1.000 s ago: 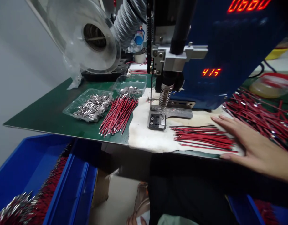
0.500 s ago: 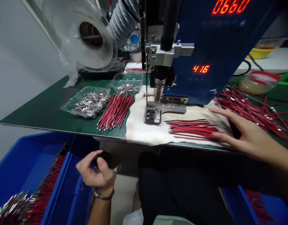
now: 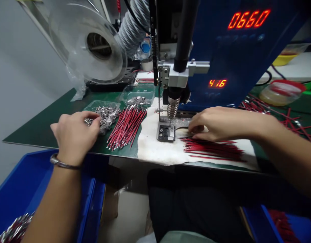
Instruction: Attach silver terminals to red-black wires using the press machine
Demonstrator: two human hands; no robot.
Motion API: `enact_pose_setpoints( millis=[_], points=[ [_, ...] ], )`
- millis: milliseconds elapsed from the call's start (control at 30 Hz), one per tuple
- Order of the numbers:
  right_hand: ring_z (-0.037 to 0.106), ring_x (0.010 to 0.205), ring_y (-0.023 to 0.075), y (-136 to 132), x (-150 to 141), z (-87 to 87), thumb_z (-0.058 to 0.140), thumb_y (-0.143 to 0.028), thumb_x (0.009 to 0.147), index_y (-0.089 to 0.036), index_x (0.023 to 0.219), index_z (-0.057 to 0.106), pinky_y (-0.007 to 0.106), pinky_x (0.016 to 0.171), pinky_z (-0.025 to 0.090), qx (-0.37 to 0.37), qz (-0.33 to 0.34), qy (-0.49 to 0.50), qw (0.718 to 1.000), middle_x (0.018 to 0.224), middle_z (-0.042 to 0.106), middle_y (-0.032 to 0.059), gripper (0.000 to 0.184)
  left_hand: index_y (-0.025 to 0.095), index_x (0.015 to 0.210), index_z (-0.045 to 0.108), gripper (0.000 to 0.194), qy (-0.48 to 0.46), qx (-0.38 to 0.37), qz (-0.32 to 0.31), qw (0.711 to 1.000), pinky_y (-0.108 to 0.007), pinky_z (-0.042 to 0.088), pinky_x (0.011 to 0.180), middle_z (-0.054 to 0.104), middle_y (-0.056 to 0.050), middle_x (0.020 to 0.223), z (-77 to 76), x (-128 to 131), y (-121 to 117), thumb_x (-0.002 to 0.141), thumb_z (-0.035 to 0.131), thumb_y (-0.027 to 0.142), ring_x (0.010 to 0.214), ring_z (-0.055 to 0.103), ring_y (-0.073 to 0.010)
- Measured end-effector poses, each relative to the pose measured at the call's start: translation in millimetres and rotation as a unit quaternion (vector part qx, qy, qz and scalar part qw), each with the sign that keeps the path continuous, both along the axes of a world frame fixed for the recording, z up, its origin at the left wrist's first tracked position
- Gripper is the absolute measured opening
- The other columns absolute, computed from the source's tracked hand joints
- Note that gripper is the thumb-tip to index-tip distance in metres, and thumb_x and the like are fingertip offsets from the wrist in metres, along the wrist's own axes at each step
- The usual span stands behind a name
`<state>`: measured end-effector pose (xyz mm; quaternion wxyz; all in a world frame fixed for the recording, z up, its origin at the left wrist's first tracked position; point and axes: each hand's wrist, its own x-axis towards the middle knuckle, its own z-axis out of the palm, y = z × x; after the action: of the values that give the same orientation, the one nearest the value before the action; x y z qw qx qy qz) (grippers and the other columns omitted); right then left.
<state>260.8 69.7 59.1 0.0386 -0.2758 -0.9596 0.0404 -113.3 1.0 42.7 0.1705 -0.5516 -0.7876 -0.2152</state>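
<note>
My right hand [image 3: 211, 125] is closed in a pinch on a thin dark wire [image 3: 182, 128]. The wire's end points left at the small black metal base [image 3: 166, 133] under the machine's spring-wrapped tip [image 3: 173, 107]. Just below that hand, a bundle of red and black wires [image 3: 213, 149] lies on a white cloth [image 3: 155, 152]. My left hand [image 3: 75, 135] is at the clear plastic tray of small silver metal parts [image 3: 107, 116]. Its thumb and forefinger are bent with a gap between them; the other fingertips are hidden.
A pile of red wires [image 3: 126, 128] lies right of the tray. Behind it stands a second clear tray [image 3: 150, 91]. The blue machine [image 3: 221, 50] shows red digits. More wires [image 3: 289, 123] lie at right. Blue bins [image 3: 26, 175] sit below the table edge; a clear reel [image 3: 69, 44] hangs at left.
My left hand has risen from below the table edge to the tray of metal parts. My right hand has moved left from the bundle's right end and now pinches a wire near the machine base.
</note>
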Motion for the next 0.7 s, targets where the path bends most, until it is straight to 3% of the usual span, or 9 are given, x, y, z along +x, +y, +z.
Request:
enact_pose_setpoints(
  millis=[200, 367, 500, 700],
  points=[
    [0.066, 0.067, 0.0179, -1.3, 0.6, -7.9, 0.063, -0.029, 0.082, -0.032, 0.088, 0.076, 0.028, 0.059, 0.043, -0.024, 0.012, 0.004, 1.0, 0.084, 0.075, -0.0023, 0.014, 0.016, 0.088, 0.077, 0.022, -0.026, -0.062, -0.007, 0.998, -0.057, 0.035, 0.095, 0.056, -0.003, 0.062, 5.4, -11.8, 26.9, 0.077, 0.071, 0.033, 0.09, 0.056, -0.0284],
    [0.066, 0.068, 0.0181, -2.9, -1.0, -12.4, 0.062, -0.026, 0.082, -0.031, 0.088, 0.075, 0.028, 0.059, 0.043, -0.021, 0.007, 0.019, 1.0, 0.083, 0.075, -0.0024, 0.015, 0.013, 0.085, 0.076, 0.029, -0.05, -0.112, -0.016, 0.992, -0.058, 0.031, 0.1, 0.066, -0.003, 0.071, 7.2, -15.0, 35.9, 0.073, 0.078, 0.04, 0.098, 0.061, -0.0307],
    [0.067, 0.075, 0.0187, -2.7, -3.1, -10.5, 0.06, -0.024, 0.084, -0.029, 0.09, 0.074, 0.028, 0.064, 0.044, -0.042, 0.004, -0.005, 0.999, 0.088, 0.075, -0.0018, 0.016, 0.011, 0.083, 0.074, 0.033, -0.068, -0.132, -0.032, 0.988, -0.055, 0.034, 0.101, 0.067, 0.001, 0.072, 6.0, -19.2, 43.8, 0.074, 0.077, 0.043, 0.099, 0.063, -0.0278],
    [0.066, 0.068, 0.0153, -4.1, -0.8, -2.6, 0.056, -0.032, 0.091, -0.027, 0.093, 0.073, 0.026, 0.06, 0.044, -0.081, -0.015, -0.001, 0.997, 0.083, 0.074, -0.0014, 0.018, 0.01, 0.078, 0.074, 0.033, -0.119, -0.131, -0.04, 0.983, -0.04, 0.047, 0.086, 0.061, 0.006, 0.058, 0.8, -31.8, 53.5, 0.064, 0.083, 0.039, 0.069, 0.061, -0.0173]
  ],
)
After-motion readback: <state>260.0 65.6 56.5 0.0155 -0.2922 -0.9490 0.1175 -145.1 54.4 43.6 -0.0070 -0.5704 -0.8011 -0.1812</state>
